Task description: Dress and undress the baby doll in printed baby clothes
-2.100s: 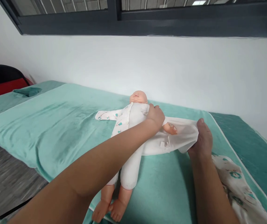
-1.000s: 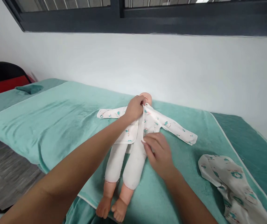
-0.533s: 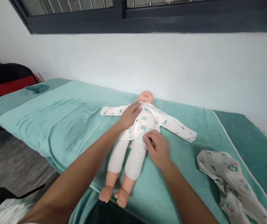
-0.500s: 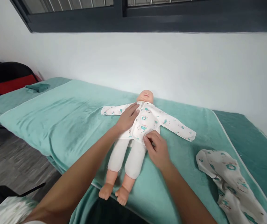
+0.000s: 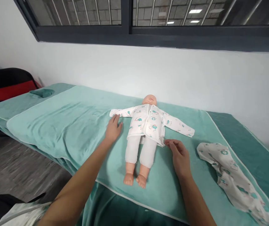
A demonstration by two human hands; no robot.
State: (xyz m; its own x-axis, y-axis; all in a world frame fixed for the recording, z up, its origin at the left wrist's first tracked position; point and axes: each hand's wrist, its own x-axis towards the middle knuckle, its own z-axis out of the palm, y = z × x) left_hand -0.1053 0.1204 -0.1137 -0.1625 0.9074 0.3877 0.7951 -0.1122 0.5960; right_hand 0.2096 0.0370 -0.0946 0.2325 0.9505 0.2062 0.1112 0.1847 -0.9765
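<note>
A baby doll (image 5: 149,99) lies on its back on the green bed cover, head toward the wall and bare feet toward me. It wears a white printed baby jacket (image 5: 153,121) with both sleeves spread out, and its legs are white cloth. My left hand (image 5: 113,128) is open, its fingertips by the cuff of the left-hand sleeve; whether they touch it I cannot tell. With thumb and fingers pinched together, my right hand (image 5: 179,157) grips the jacket's lower right hem corner, drawing it slightly outward.
Printed white baby clothing (image 5: 233,179) lies crumpled on the right of the bed cover (image 5: 54,125). A black and red chair (image 5: 9,83) stands beyond the bed's left end. Behind the bed are a white wall and a dark-framed window (image 5: 125,34).
My left hand has moved off the jacket's chest, left toward the sleeve cuff. My right hand has shifted right to the hem corner. The doll's legs appear straighter, and the view has tilted up.
</note>
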